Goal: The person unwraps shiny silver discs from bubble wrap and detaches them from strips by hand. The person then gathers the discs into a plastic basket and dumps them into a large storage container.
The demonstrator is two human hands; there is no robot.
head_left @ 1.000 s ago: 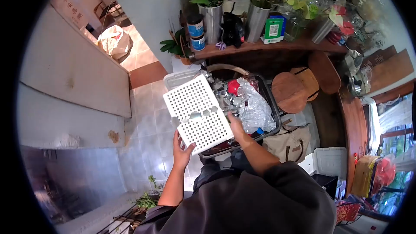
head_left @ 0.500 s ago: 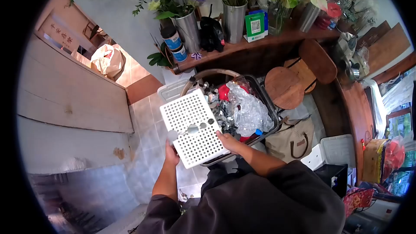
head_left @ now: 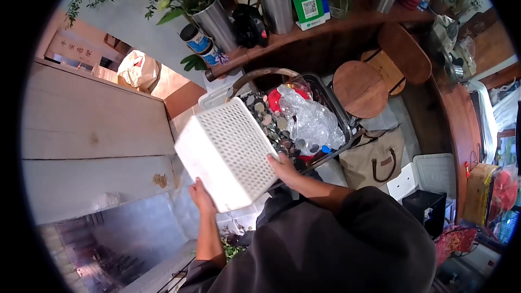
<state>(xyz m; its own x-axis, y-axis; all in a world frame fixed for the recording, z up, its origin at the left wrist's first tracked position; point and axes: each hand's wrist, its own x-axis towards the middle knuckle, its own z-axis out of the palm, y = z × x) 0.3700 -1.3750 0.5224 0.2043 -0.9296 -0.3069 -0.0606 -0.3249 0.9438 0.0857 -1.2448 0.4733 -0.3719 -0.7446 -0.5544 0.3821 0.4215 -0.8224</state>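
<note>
Both my hands hold a white plastic basket (head_left: 211,154) with a perforated base, tilted so that one smooth side wall shows. My left hand (head_left: 202,198) grips its near left edge, and my right hand (head_left: 283,169) grips its right edge with the thumb on the perforated face. To the right and beyond lies a dark tub (head_left: 339,114), partly behind the basket. Inside it are many small round silver and dark discs (head_left: 279,125), a crumpled clear plastic bag (head_left: 312,119), red material (head_left: 275,99) and a blue cap (head_left: 325,149).
A wooden counter (head_left: 293,40) at the back bears metal flower vases (head_left: 275,8) and a green QR sign (head_left: 310,11). Right of the tub are a round wooden seat (head_left: 360,88) and a beige handbag (head_left: 374,157). White cabinet panels (head_left: 97,111) stand at left.
The basket has turned over toward the tub, bringing its side wall into view. The several discs that lay on its perforated face no longer show there. More discs are visible in the tub.
</note>
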